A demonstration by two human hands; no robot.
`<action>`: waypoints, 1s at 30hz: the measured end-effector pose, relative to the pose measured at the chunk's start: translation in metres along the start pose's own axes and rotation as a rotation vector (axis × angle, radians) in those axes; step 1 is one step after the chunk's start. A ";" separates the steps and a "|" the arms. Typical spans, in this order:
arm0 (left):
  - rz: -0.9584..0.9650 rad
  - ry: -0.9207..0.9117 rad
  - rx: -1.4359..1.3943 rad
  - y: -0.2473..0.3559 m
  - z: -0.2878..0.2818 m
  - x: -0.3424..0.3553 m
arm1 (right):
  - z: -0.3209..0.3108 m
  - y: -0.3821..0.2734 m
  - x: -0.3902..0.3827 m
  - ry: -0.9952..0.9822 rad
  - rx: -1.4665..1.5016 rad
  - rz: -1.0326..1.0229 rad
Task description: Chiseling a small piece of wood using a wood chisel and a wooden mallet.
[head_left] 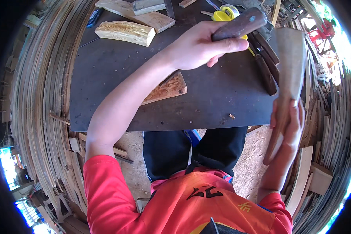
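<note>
My left hand [201,46] is wrapped round the dark wooden handle of a chisel [240,25], over the middle of the dark table. The narrow dark blade shows beyond my forearm, meeting a reddish-brown wood block [171,89] that the forearm partly covers. Out at the table's right edge, my right hand [290,121] grips a long wooden mallet [290,58]. Its broad pale head points up and away, and its handle runs down past my wrist. Several dark-handled tools [267,74] lie between the two hands.
A rough-hewn pale wood piece [124,32] and flat boards [160,21] lie at the table's [206,105] far left, beside a saw blade [169,8]. A yellow tape measure [224,15] is at the back. Stacked timber strips [46,97] flank the left; more stand right.
</note>
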State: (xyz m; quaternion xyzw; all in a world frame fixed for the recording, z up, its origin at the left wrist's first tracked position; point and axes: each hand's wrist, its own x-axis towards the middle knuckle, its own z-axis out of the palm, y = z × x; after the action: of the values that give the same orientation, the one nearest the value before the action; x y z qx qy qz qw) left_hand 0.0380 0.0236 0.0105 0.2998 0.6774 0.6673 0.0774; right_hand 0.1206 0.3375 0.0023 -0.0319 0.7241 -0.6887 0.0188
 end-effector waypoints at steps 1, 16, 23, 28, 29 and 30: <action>-0.013 -0.005 -0.018 -0.002 -0.002 0.000 | -0.004 -0.007 0.000 0.035 -0.006 -0.002; -0.101 -0.016 0.001 -0.007 0.005 0.001 | 0.001 -0.045 -0.001 0.024 -0.224 -0.022; -0.141 -0.004 -0.030 -0.007 0.001 0.000 | 0.030 -0.045 0.011 -0.113 -0.349 0.013; -0.292 -0.134 0.040 -0.012 -0.007 -0.017 | 0.017 -0.041 0.025 0.198 0.057 -0.007; -0.290 -0.111 0.024 -0.014 -0.007 -0.019 | 0.020 -0.036 0.024 0.151 -0.008 -0.011; -0.287 -0.088 0.009 -0.015 -0.007 -0.021 | 0.022 -0.026 0.024 0.103 -0.073 -0.015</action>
State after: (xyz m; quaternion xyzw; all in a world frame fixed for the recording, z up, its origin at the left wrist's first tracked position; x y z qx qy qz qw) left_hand 0.0467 0.0079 -0.0092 0.2294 0.7123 0.6324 0.2003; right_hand 0.0992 0.3127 0.0278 -0.0025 0.7485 -0.6626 -0.0251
